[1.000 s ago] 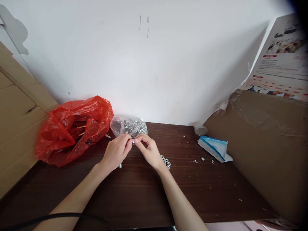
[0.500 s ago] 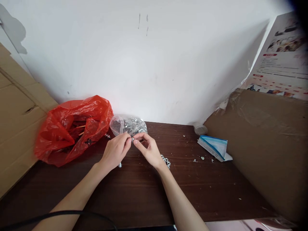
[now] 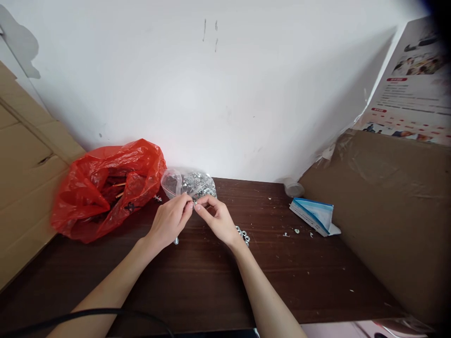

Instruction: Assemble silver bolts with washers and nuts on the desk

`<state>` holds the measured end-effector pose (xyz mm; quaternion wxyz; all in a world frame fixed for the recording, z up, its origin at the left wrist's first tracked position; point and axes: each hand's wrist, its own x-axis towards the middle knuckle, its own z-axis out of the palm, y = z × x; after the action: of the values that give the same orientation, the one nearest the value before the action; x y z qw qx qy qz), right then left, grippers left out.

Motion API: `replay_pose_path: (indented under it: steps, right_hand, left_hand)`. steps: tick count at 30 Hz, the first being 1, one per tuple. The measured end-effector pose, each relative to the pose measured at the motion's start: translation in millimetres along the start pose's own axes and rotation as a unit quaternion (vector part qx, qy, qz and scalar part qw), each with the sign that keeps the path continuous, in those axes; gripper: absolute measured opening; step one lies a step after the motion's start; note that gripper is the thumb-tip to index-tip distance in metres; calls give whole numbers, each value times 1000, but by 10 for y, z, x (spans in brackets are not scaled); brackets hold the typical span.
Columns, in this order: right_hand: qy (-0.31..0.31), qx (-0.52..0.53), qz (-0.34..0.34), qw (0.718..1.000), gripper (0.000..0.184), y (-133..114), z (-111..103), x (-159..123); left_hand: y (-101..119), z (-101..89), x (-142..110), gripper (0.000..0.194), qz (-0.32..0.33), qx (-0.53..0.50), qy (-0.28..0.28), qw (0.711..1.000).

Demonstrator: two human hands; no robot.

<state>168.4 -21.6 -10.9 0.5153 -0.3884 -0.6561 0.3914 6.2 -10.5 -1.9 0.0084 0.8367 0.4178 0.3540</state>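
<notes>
1. Little moves since the earlier frame: the right hand's (image 3: 219,220) fingertips sit slightly nearer the left hand's (image 3: 169,219), and the metal piece (image 3: 194,204) between them shows at a slightly different angle.
2. By my reading, that means a fine adjustment at the fingertips, with the piece not yet set down.
3. The left thumb and fingers are pinched nearly together on the piece; the right thumb and forefinger close on its other side, with a small gap behind their tips. Its exact shape is too small to tell.
4. The piece is held above the table (image 3: 296,286), just in front of the clear bag (image 3: 171,180) as seen here.
5. The clear bag holds a heap of small shiny metal parts, too jumbled to count.
6. The red bag (image 3: 79,192), left of it, gapes upward; thin sticks (image 3: 119,185) and dark scraps show inside.
7. The blue-and-white box (image 3: 308,218) lies at the right, its contents unclear.
8. Loose on the table, a bolt (image 3: 176,241) lies below the left hand and some nuts (image 3: 244,234) beside the right wrist.
</notes>
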Motion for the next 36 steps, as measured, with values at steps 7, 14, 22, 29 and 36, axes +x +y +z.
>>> replay_pose_path:
  steps: [7, 14, 22, 29, 36]
  right_hand:
    - [15, -4, 8, 1000, 20, 0, -9, 4]
    - [11, 26, 2, 1000, 19, -6, -4, -2]
    - [10, 40, 7, 999, 18, -12, -12, -2]
    - [-3, 35, 13, 999, 20, 5, -15, 3]
    - [-7, 9, 9, 1000, 20, -3, -13, -3]
  left_hand:
    - [-11, -7, -3, 23, -2, -2, 0, 1000]
    - [-9, 7, -4, 22, 1, 2, 1, 1000]
    - [-17, 9, -8, 22, 1, 7, -8, 1000]
    - [-15, 2, -4, 23, -6, 7, -4, 1000]
    - [0, -11, 6, 22, -7, 0, -11, 1000]
